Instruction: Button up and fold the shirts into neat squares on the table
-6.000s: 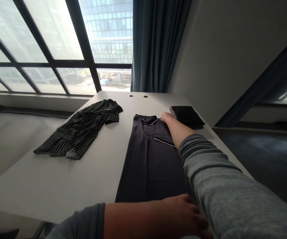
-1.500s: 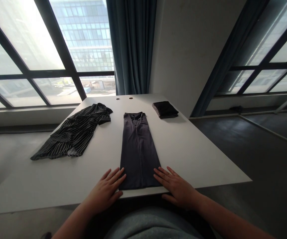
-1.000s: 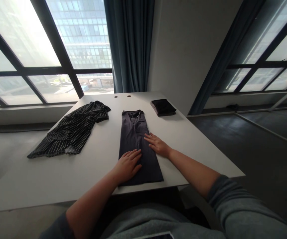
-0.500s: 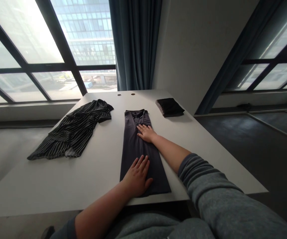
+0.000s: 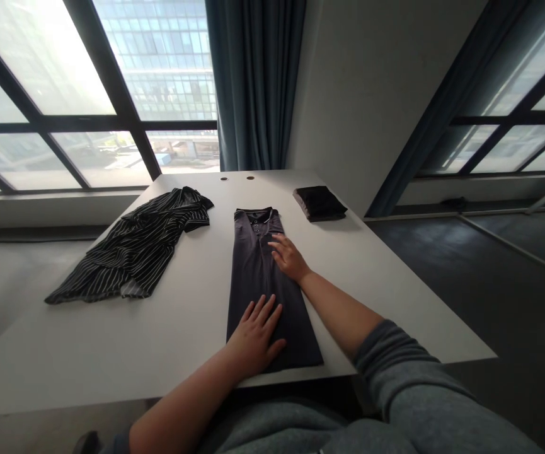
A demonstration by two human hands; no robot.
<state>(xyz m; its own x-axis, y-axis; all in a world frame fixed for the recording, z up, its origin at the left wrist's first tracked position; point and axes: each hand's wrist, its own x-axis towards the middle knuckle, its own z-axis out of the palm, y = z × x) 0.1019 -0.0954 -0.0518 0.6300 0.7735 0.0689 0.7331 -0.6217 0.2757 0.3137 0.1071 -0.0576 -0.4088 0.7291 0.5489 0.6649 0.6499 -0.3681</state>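
Observation:
A dark grey shirt point(image 5: 248, 271) lies lengthwise in front of me, folded into a long narrow strip. Its collar and buttoned placket face up at the far end. My left hand point(image 5: 256, 337) rests flat on the near part of the shirt, fingers spread. Over the shirt's right edge, below the collar, is my right hand point(image 5: 288, 255), its fingers apart and slightly bent; whether it presses on the cloth I cannot tell. Neither hand grips anything.
On the left of the white table point(image 5: 182, 340) lies a crumpled black striped garment point(image 5: 135, 246). A folded black garment point(image 5: 320, 203) sits at the back right. Two small round discs point(image 5: 250, 178) are near the far edge. Behind hangs a blue curtain point(image 5: 256, 88) beside windows.
My right hand has shifted right, from the shirt's middle toward its right edge, and its fingers have bent a little. The left hand stays nearly in place on the shirt.

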